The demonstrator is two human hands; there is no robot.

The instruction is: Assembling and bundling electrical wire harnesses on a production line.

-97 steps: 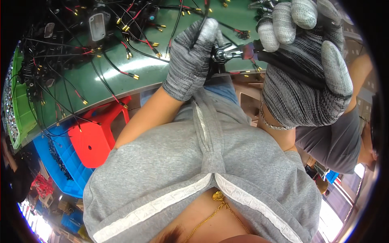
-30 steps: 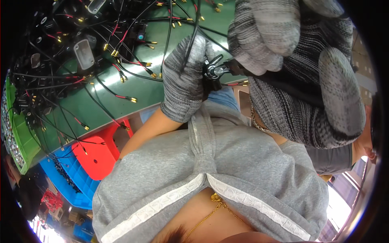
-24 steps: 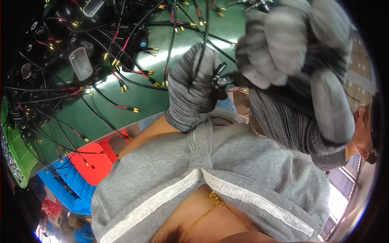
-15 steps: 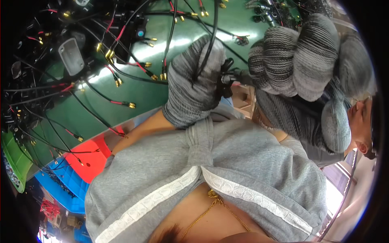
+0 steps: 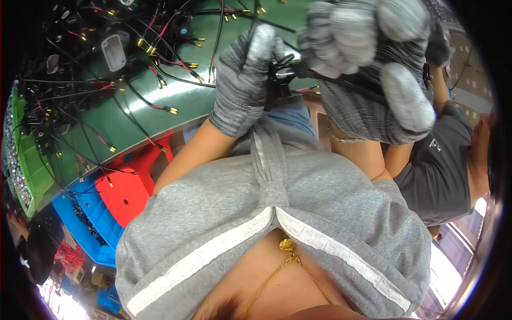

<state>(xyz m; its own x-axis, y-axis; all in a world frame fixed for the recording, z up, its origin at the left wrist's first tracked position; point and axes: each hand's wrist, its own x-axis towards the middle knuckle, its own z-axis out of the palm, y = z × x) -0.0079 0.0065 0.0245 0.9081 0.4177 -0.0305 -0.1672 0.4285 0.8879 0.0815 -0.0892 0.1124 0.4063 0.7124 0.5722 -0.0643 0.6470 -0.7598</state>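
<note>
My left hand (image 5: pixel 242 80), in a grey knitted glove, is closed around a small black part with a black cable (image 5: pixel 255 21) rising past the thumb. My right hand (image 5: pixel 368 80), gloved alike, has its fingers curled over a dark, rod-like tool (image 5: pixel 349 86) lying across the palm. A short shiny metal piece (image 5: pixel 285 73) shows between the two hands, at the left end of the tool. The gloves hide most of the black part, so I cannot tell its exact kind. Both hands are just above the table's near edge.
Many black cables with red sleeves and brass tips (image 5: pixel 170 110) lie on the green table (image 5: pixel 197 98). A grey metal housing (image 5: pixel 113 52) sits among them. At left are a green bin (image 5: pixel 40 176), a blue bin (image 5: pixel 109 226) and a red stool (image 5: pixel 128 197). A person in a dark shirt (image 5: pixel 442 176) is at right.
Both hands have shifted slightly left and up in the picture, still together at the black part. My view has tilted, and more of the person at right now shows.
</note>
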